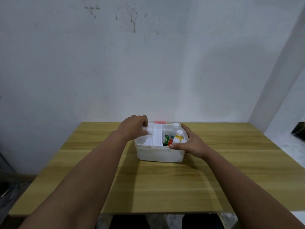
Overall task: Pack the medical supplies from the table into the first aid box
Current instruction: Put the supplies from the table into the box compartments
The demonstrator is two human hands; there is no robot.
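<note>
A white first aid box (159, 154) stands open at the far middle of the wooden table (156, 184). A white inner tray (156, 136) lies across its left half, and my left hand (134, 128) grips the tray's far left corner. My right hand (192, 143) rests on the box's right rim, thumb on the front edge and fingers spread along the side. Inside the right half stand a white bottle with a yellow label (178, 138), another white-capped bottle (176, 125), a green packet (166, 139) and something red (170, 142).
A red piece (159, 122), probably the box's lid, shows behind the box. A stained white wall (148, 63) rises right behind the table. A white ledge with a dark object (297, 132) lies at the right. Dark clutter lies on the floor at the lower left.
</note>
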